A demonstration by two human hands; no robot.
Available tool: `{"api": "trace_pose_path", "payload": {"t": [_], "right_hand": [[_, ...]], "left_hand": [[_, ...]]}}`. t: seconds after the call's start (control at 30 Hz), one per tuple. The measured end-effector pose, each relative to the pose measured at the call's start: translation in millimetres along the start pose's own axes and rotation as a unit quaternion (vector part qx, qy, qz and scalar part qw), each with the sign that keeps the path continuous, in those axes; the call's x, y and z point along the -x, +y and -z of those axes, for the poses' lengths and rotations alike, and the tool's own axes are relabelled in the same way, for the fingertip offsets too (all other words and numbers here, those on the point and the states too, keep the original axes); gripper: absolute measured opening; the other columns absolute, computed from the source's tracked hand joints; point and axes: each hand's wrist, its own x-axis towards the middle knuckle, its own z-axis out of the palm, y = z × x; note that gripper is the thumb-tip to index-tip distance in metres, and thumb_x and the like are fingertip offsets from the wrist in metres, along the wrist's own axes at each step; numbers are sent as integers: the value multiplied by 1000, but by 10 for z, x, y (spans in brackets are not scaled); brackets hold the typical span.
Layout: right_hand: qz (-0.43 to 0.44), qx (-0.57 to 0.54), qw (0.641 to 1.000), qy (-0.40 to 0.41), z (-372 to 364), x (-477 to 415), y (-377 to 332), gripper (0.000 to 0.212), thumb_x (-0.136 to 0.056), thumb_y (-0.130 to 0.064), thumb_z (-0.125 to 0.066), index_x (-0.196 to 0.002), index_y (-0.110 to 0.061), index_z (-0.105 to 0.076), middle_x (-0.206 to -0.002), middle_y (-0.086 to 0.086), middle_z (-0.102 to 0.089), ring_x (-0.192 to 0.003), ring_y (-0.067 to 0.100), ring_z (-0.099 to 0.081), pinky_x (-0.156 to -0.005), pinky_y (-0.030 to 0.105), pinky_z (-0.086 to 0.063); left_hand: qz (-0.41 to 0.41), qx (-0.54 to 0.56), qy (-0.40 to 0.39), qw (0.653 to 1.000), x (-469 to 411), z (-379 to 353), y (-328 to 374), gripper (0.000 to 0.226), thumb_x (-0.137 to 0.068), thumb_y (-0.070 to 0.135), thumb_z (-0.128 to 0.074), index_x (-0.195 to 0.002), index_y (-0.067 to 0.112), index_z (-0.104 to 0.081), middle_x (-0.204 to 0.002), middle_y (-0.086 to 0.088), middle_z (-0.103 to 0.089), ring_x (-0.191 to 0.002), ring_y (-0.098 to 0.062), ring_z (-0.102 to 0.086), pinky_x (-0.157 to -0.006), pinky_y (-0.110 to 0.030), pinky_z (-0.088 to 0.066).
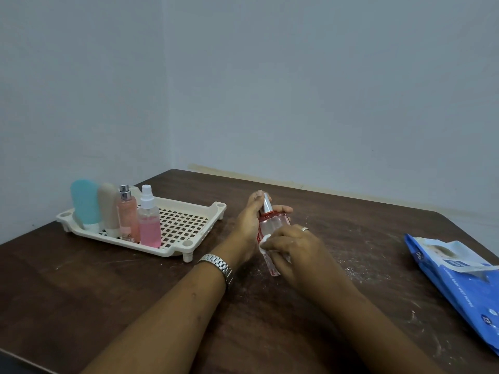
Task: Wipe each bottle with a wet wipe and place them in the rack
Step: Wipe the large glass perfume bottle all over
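Head view: two bare forearms reach in from the bottom edge, the left one wearing one metal watch point(217, 264) at the wrist. Just past it, the right hand point(294, 249), with one ring point(305, 229) on a finger, pinches one white wet wipe point(266, 240) in curled fingers and presses it against the side of the bottle. The left hand point(248, 225) curls round one clear bottle point(272, 225) with a red tint and a silver cap, gripping it near the neck. The bottle is held tilted above the table, cap pointing away, between both hands and to the right of the rack.

At the right edge lies one blue pack of wipes point(459, 276), flat, its flap peeled open.

Further back on the left stands one cream rack point(172, 251) with a grid floor. Four bottles stand upright in a row at its left end: one blue tube point(85, 205), one beige tube point(109, 209), one pink bottle with a silver cap point(127, 217) and one pink spray bottle with a white cap point(149, 225). The rest of the grid floor is bare.

The table point(108, 287) is dark brown wood, marked with white scuffs and specks near the hands. Behind it, two pale blue-grey walls point(297, 90) meet in a corner.
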Motion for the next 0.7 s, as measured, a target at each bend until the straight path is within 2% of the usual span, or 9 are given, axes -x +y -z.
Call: {"api": "trace_pose_path", "payload": {"t": [0.13,0.23,0.3,0.4,0.47,0.6,0.7], "right_hand": [[-8,18,999,37,3,-51,55,17,-79,-13,-61,-90,-15,-72,-90,-2,-69,-79,15,-62,-69,25,-48],[-69,-2,994,90,0,-76,126,15,-80,-6,-65,-91,-13,-73,-92,-1,-71,-83,14,-64,-75,18,-42],[-87,-10,993,79,-1,-28,130,18,-79,-4,-69,-93,-14,-73,-93,-1,-71,-82,14,-63,-74,18,-41],[-45,-7,998,44,-17,27,84,19,-79,-5,-69,-95,-15,-72,-94,-1,-71,-81,14,-62,-72,20,-44],[-61,-27,996,55,-29,-3,121,18,-80,-5,-68,-95,-15,-72,-94,-1,-70,-82,12,-62,-73,21,-47],[-169,-83,976,105,-35,-5,240,18,-83,-5,-67,-97,-13,-73,-95,0,-70,-80,0,-56,-74,7,-43],[-154,-81,980,101,-51,35,216,18,-82,-4,-68,-97,-13,-73,-94,-1,-71,-81,0,-56,-75,5,-40]], "left_hand": [[-5,0,-11,1000,-7,-2,-5,20,-104,33,-28,-99,16,-39,-79,-14,-71,-68,-25,-64,-68,-31,-53],[-12,-10,-13,1000,-8,-12,-16,19,-104,32,-28,-104,15,-38,-80,-14,-69,-65,-22,-65,-63,-28,-53],[-17,-21,-9,1000,-6,-6,-22,21,-104,33,-27,-101,17,-39,-82,-14,-70,-69,-25,-64,-67,-31,-52],[-20,-43,-5,999,-6,17,-22,23,-104,35,-26,-104,17,-40,-84,-12,-72,-74,-27,-64,-73,-34,-52],[-19,-49,-4,999,-11,28,-29,23,-104,36,-26,-104,18,-41,-84,-11,-72,-74,-26,-65,-74,-34,-51],[-27,-50,-12,998,-8,20,-30,22,-104,34,-27,-98,18,-41,-85,-13,-71,-75,-29,-62,-76,-39,-49],[-32,-60,-13,998,-5,21,-33,23,-104,34,-26,-101,16,-41,-86,-13,-71,-73,-27,-63,-75,-37,-51]]}}
